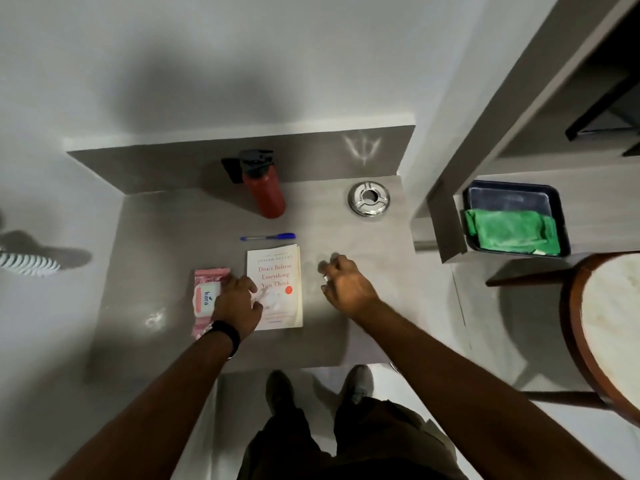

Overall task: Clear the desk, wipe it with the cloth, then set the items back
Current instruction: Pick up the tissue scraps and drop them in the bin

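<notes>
Seemingly the job stands either at its very start or at its end, and which cannot be told: the grey desk (363, 237) carries all its items, while the green cloth (512, 232) lies folded in a dark tray (554, 199) on the shelf to the right, well apart from both hands. On the desk, from big to small: a white book (280, 268) near the front edge, a red bottle (265, 192) upright at the back, a pink wipes pack (204, 299) just left of the book, a metal ashtray (369, 199), and a blue pen (268, 237) just behind the book. The left hand (239, 303) rests flat, fingers spread, across the wipes pack and the book's left edge, gripping neither. The right hand (346, 284) hovers loosely curled, holding nothing.
</notes>
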